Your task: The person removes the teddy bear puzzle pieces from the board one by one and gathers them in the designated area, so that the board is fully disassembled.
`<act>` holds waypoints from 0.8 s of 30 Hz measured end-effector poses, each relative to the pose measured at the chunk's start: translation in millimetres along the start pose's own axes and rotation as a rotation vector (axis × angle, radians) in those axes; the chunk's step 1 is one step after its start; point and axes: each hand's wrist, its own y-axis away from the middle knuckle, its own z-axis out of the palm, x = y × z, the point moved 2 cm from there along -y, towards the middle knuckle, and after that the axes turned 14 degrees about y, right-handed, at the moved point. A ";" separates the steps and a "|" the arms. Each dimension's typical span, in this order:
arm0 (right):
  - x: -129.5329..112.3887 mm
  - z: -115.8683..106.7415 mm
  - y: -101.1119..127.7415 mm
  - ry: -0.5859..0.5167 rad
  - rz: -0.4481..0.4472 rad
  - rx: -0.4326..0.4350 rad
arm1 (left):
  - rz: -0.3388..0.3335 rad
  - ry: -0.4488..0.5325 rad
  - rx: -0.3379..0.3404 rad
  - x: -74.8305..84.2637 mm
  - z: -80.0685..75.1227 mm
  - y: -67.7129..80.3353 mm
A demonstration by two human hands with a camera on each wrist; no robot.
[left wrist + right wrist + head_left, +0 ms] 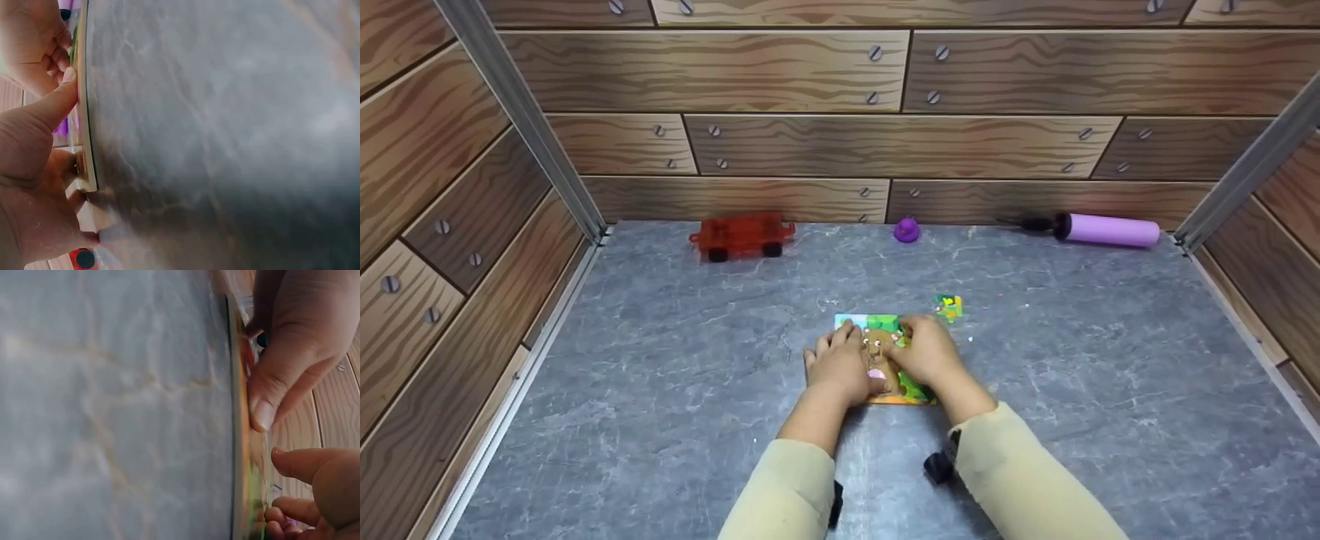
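Both hands, left hand (840, 366) and right hand (928, 349), press flat fingers on the near-finished jigsaw puzzle (885, 327); one loose piece (949, 307) left beside it.

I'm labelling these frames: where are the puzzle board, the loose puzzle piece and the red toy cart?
puzzle board (919, 391), head view, lower right corner.
loose puzzle piece (949, 307), head view, its middle.
red toy cart (741, 234), head view, its body.

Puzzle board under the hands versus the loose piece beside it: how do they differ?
The puzzle board is larger; the loose piece is a small fragment. The left hand and right hand press on the board; the piece lies untouched, apart from it. Both lie flat on the grey table, colourfully printed.
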 end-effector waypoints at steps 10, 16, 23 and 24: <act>-2.9 3.7 5.3 0.014 0.027 0.032 | 0.012 0.006 0.056 -4.0 -0.3 3.4; -1.8 4.4 5.9 -0.010 0.056 0.045 | -0.005 0.014 0.056 -5.0 0.0 3.0; -0.9 2.7 4.0 -0.074 0.081 0.034 | -0.003 0.039 0.070 -6.3 1.3 1.2; -0.4 2.6 3.3 -0.086 0.081 0.034 | -0.002 0.043 0.069 -6.2 1.7 1.2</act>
